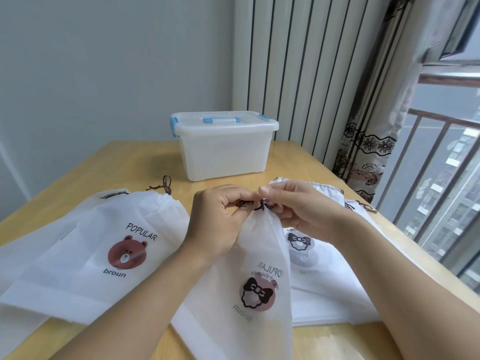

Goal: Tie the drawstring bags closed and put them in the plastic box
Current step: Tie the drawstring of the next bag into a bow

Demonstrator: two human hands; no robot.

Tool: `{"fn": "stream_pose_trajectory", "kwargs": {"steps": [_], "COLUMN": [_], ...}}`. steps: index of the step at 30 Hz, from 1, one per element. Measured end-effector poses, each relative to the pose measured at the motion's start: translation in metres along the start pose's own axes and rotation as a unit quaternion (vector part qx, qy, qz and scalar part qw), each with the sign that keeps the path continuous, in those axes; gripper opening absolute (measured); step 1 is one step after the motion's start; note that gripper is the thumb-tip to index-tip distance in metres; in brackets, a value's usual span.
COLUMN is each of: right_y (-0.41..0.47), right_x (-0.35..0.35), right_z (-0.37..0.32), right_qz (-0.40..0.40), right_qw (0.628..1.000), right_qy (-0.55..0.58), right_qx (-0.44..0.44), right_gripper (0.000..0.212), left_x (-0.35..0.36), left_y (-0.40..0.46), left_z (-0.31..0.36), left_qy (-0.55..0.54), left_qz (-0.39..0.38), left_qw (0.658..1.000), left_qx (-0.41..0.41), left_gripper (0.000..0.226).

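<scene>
Tying the dark drawstring (261, 205) at the gathered neck of the middle bag (262, 258) on the tabletop (145, 162); left hand (220, 216) and right hand (298, 206) close together, each pinching one cord end. Best pulling evenly outward, neck kept bunched. Plastic box (224, 149) behind, lid closed.

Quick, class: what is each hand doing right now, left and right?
Left hand: closed, pinching the dark drawstring of the middle bag.
Right hand: closed, pinching the same drawstring at the gathered neck.

- 1 plastic box (224, 149), lid on, far side of tabletop (78, 175)
- drawstring bags: at least 4 nearer than box; stacked, exact count unclear
- 2 hands
</scene>
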State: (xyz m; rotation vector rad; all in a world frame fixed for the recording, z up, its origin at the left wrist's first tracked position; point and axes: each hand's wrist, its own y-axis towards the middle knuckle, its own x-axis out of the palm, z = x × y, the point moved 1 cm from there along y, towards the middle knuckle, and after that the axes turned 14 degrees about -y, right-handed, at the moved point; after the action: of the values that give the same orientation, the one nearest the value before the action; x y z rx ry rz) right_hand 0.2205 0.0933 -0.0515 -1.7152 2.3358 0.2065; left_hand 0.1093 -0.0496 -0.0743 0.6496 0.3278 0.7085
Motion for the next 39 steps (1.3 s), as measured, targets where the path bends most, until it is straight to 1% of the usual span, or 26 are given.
{"fn": "stream_pose_trajectory", "kwargs": {"steps": [2,3,5,7,10,11,13,17,18,22,25,28,30,32,33,34,37,39], "right_y": [-0.001,-0.001,-0.001,0.0,0.0,0.001,0.001,0.001,0.002,0.001,0.001,0.001,0.002,0.001,0.002,0.002,0.002,0.002], "right_x": [-0.002,-0.003,-0.007,-0.011,-0.012,-0.012,-0.012,-0.016,-0.018,-0.016,-0.009,-0.004,-0.001,0.001,0.002,0.002,0.001,0.0], "right_z": [0.0,0.0,-0.001,-0.002,-0.001,0.0,0.001,0.001,0.002,0.002,-0.001,0.001,0.004,0.003,0.003,0.003,0.003,0.003], "right_qz": [0.005,0.014,0.037,0.047,0.073,0.079,0.076,0.047,0.046,0.073,0.093,0.127,0.157,0.179,0.179,0.167,0.102,0.086], "right_qw": [0.997,0.994,0.988,0.979,0.951,0.944,0.943,0.962,0.964,0.96,0.955,0.934,0.909,0.893,0.894,0.906,0.959,0.971], "right_qy": [-0.068,-0.093,-0.128,-0.166,-0.254,-0.272,-0.273,-0.217,-0.211,-0.227,-0.24,-0.304,-0.36,-0.388,-0.385,-0.364,-0.246,-0.211], "right_qx": [-0.038,-0.053,-0.077,-0.105,-0.159,-0.168,-0.175,-0.16,-0.154,-0.147,-0.145,-0.139,-0.141,-0.142,-0.143,-0.139,-0.099,-0.076], "right_gripper": [0.025,0.022,0.022,0.022,0.018,0.014,0.009,0.019,0.018,0.011,0.013,0.02,0.017,0.017,0.018,0.019,0.02,0.019], "left_x": [0.001,0.001,0.001,0.0,-0.001,-0.001,-0.001,-0.002,-0.002,-0.001,0.0,0.001,0.002,0.003,0.003,0.003,0.002,0.002], "left_y": [0.0,0.0,0.0,0.002,0.003,0.003,0.003,0.003,0.003,0.003,0.003,0.003,0.002,0.002,0.002,0.002,0.003,0.003], "left_z": [0.0,0.001,0.0,-0.002,-0.003,-0.002,-0.001,0.0,0.0,0.001,0.0,-0.002,-0.003,-0.004,-0.005,-0.005,-0.006,-0.005], "left_qy": [-0.006,-0.018,-0.07,-0.126,-0.171,-0.174,-0.174,-0.171,-0.169,-0.167,-0.169,-0.167,-0.161,-0.159,-0.16,-0.162,-0.16,-0.156], "left_qz": [-0.005,-0.003,0.017,0.035,0.039,0.038,0.034,0.035,0.035,0.025,0.023,0.024,0.025,0.03,0.033,0.036,0.043,0.04], "left_qw": [1.0,0.999,0.994,0.982,0.969,0.969,0.97,0.973,0.974,0.975,0.976,0.977,0.978,0.978,0.978,0.978,0.978,0.98], "left_qx": [-0.017,-0.034,-0.084,-0.136,-0.172,-0.172,-0.165,-0.149,-0.146,-0.142,-0.138,-0.132,-0.129,-0.128,-0.129,-0.129,-0.124,-0.12], "left_gripper": [0.023,0.02,0.016,0.018,0.018,0.017,0.017,0.018,0.017,0.015,0.016,0.016,0.016,0.017,0.016,0.016,0.016,0.016]}}
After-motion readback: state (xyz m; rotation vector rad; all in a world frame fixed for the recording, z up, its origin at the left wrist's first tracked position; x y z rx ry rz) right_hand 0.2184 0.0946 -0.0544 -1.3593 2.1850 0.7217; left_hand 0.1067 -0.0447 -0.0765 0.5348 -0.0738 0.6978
